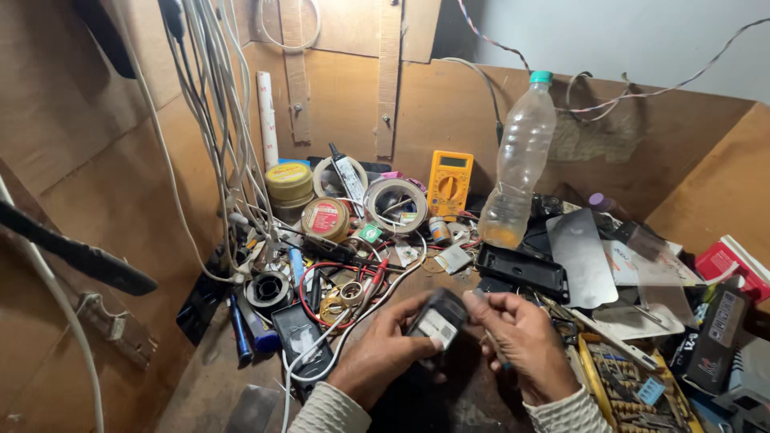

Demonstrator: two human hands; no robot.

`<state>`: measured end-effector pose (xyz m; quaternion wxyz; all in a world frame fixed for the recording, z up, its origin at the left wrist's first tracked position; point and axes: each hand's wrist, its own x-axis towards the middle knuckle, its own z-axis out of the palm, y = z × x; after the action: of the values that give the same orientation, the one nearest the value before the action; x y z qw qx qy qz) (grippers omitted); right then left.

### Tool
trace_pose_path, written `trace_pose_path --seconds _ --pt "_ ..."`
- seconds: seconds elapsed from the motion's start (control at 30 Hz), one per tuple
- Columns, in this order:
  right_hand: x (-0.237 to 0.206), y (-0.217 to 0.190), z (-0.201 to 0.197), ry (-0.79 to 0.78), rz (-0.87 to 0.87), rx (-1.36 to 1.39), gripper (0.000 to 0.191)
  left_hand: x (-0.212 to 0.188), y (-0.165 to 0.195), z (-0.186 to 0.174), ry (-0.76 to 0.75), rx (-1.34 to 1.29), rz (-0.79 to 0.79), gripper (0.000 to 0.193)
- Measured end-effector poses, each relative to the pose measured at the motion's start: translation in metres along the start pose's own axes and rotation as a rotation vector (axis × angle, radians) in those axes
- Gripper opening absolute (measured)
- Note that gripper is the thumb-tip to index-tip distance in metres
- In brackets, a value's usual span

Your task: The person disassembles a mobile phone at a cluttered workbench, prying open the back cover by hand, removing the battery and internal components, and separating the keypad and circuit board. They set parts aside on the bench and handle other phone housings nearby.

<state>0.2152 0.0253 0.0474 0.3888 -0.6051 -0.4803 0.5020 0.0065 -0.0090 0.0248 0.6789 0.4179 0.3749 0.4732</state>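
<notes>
Head view: small black phone (437, 322), pale label.

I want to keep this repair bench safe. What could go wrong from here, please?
1. The plastic bottle with yellowish liquid stands upright among parts; a knock could spill it onto the yellow multimeter.
2. Red and white wires lie close to the left hand; they might snag.
3. The small black device, held by both hands, right hand included, could slip into the clutter.

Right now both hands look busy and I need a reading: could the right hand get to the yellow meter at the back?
Probably not freely: the right hand grips a thin tool, and the black tray lies before the yellow meter.
</notes>
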Motion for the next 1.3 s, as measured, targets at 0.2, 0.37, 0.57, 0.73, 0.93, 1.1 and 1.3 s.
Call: trace_pose_path --seconds 0.2,0.37,0.57,0.73,0.93,1.1,1.3 --pt "-0.004 0.013 0.000 -0.117 0.052 0.223 0.032 0.003 0.009 -0.007 0.308 0.041 0.051 0.054" --pt "-0.007 0.021 0.010 -0.106 0.085 0.190 0.032 0.012 -0.012 -0.001 0.405 -0.322 0.153 0.035" --pt "0.004 0.019 -0.002 0.129 -0.166 -0.351 0.033 0.031 -0.021 -0.007 0.448 -0.265 0.233 0.036" --pt "0.012 0.005 0.001 0.180 -0.873 -0.457 0.029 0.032 -0.022 -0.005 0.406 -0.212 0.192 0.051" --pt "-0.003 -0.024 0.033 0.194 -0.714 -0.448 0.025 0.025 -0.021 -0.006 0.353 -0.222 0.276 0.054" --pt "-0.011 -0.039 0.048 0.168 -0.698 -0.461 0.021 0.026 -0.022 -0.005 0.344 -0.279 0.294 0.056" --pt "-0.014 -0.041 0.054 0.205 -0.764 -0.524 0.020 0.025 -0.024 -0.006 0.342 -0.251 0.298 0.055"
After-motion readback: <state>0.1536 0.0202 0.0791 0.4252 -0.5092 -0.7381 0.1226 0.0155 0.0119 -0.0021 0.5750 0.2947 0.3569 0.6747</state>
